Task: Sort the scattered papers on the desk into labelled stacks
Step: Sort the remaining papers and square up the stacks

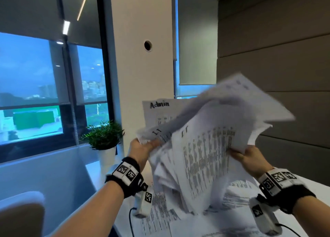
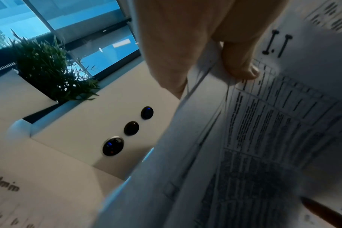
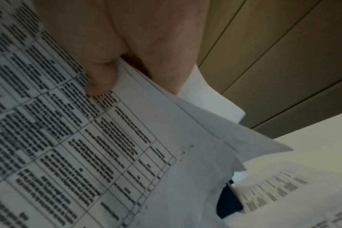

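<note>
Both the left hand (image 1: pixel 141 147) and right hand (image 1: pixel 247 159) are pinching a loose, fanned bundle of white printed paper sheets (image 1: pixel 205 147) above the white desk (image 1: pixel 294 210), seemingly gathering them; separating by handwritten label likely follows.

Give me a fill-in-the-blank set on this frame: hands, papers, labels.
1. The bundle of papers is held up by ____ hands: left hand and right hand.
2. The handwritten label on the sheet standing behind the bundle reads ____.
3. The potted plant stands to the ____ of the left hand, by the window.

Missing words: both; Admin; left
</note>
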Demonstrator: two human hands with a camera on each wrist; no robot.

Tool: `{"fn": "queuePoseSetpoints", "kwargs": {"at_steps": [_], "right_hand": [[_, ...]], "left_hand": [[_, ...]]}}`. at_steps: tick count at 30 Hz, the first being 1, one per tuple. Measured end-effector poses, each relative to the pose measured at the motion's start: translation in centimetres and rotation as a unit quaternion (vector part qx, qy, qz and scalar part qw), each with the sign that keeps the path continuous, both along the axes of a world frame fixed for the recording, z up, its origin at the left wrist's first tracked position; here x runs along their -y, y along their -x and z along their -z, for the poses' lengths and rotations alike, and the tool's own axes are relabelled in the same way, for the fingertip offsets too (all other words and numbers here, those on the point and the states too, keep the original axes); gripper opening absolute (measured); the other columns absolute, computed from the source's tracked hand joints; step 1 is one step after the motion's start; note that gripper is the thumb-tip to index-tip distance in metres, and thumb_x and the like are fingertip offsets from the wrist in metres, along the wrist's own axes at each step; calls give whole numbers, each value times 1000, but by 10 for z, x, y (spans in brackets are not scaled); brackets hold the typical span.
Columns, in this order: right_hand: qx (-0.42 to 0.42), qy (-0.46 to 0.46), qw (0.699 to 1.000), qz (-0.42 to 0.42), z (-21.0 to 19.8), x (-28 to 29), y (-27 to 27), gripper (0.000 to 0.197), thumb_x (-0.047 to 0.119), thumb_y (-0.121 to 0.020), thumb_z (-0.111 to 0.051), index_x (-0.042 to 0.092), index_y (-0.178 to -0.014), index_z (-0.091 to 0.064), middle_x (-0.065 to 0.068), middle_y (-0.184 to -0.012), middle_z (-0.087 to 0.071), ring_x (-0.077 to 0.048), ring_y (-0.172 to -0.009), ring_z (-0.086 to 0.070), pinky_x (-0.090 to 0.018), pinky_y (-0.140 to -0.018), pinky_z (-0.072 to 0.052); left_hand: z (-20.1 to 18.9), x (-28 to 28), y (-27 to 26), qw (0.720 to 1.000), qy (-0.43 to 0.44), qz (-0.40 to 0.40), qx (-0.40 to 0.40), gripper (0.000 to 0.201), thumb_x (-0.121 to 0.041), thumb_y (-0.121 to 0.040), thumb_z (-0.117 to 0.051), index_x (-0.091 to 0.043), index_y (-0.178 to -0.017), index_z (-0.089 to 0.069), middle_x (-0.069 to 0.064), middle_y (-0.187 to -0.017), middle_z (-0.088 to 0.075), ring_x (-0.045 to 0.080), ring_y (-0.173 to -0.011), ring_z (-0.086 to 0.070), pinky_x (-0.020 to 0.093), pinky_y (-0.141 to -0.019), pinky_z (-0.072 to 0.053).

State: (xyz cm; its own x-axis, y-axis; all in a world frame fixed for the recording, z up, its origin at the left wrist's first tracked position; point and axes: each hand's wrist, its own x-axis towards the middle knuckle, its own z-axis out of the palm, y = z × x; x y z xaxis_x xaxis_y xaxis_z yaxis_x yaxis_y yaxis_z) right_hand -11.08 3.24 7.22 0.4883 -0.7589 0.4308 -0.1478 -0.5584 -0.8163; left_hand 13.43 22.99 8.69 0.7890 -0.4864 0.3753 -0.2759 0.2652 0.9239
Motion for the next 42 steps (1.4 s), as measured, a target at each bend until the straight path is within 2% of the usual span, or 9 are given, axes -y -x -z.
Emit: {"fn": "queuePoseSetpoints", "kwargs": {"at_steps": [5, 10, 15, 19, 23, 27, 30, 34, 42], "right_hand": [[-35, 7, 999, -34, -3, -10, -15, 36, 22, -90, -65, 2, -119, -62, -5, -98, -61, -20, -96, -58, -24, -83, -36], [15, 1, 1000, -2, -4, 7, -22, 16, 11, -87, -67, 5, -102, -70, -6, -95, -70, -20, -93, -63, -34, -88, -48], [16, -37, 998, 46, 4, 24, -21, 13, 5, -84, -69, 11, -74, -65, -2, -69, -64, -20, -73, -60, -28, -65, -44], [-4, -48, 997, 63, 3, 31, -32, 34, -5, -86, -60, 11, -57, -53, 11, -36, -52, -2, -45, -53, -18, -46, -45], [-40, -50, 998, 12, -7, 44, -55, 11, 8, -87, -67, 13, -77, -64, -4, -78, -69, -26, -80, -66, -42, -84, -53], [-23, 8, 1000, 14, -21, 47, -79, 11, 7, -89, -64, 0, -80, -66, -10, -76, -64, -21, -72, -57, -33, -72, -47], [8, -5, 1000, 16, -28, 52, -90, 12, 8, -88, -66, 1, -78, -63, -11, -76, -60, -22, -68, -53, -33, -68, -45], [-112, -91, 989, -28, -5, 52, -100, 13, 9, -85, -70, 1, -76, -63, -15, -72, -60, -26, -66, -56, -34, -64, -48], [-67, -171, 983, -23, 57, 59, -118, 9, 11, -82, -72, 3, -84, -69, -21, -90, -71, -37, -89, -68, -55, -90, -51]], "left_hand": [[13, 15, 12, 999, 23, 30, -14, 18, 1, -82, -67, 1, -100, -66, 1, -79, -69, 11, -67, -65, 16, -56, -51], [22, 26, -7, 995, 40, -58, -71, 37, -21, -76, -78, -10, -107, -60, -1, -111, -64, 20, -103, -60, 35, -97, -44], [46, 20, -35, 985, -41, -159, -57, 31, -11, -86, -68, -5, -115, -63, 6, -111, -65, 22, -101, -61, 30, -91, -45], [67, 27, -57, 980, -50, -162, -101, 27, -10, -84, -70, -7, -110, -66, 7, -104, -67, 22, -98, -62, 33, -92, -47], [84, 39, -77, 975, -42, -163, -145, 24, -9, -79, -74, -11, -103, -68, 2, -96, -69, 22, -89, -66, 40, -89, -52], [102, 51, -101, 970, -33, -157, -183, 21, -11, -72, -78, -22, -88, -69, 5, -92, -72, 26, -86, -69, 50, -85, -54], [99, 49, -97, 975, -44, -150, -160, 22, -8, -80, -73, -11, -102, -68, 5, -97, -69, 23, -90, -65, 37, -88, -52], [101, 46, -90, 980, -32, -132, -142, 13, -6, -82, -71, -16, -83, -63, 3, -84, -67, 27, -88, -65, 34, -80, -52], [102, 33, -92, 986, -13, -53, -157, 16, -5, -82, -71, -16, -92, -65, 7, -96, -70, 29, -95, -65, 47, -93, -50]]}}
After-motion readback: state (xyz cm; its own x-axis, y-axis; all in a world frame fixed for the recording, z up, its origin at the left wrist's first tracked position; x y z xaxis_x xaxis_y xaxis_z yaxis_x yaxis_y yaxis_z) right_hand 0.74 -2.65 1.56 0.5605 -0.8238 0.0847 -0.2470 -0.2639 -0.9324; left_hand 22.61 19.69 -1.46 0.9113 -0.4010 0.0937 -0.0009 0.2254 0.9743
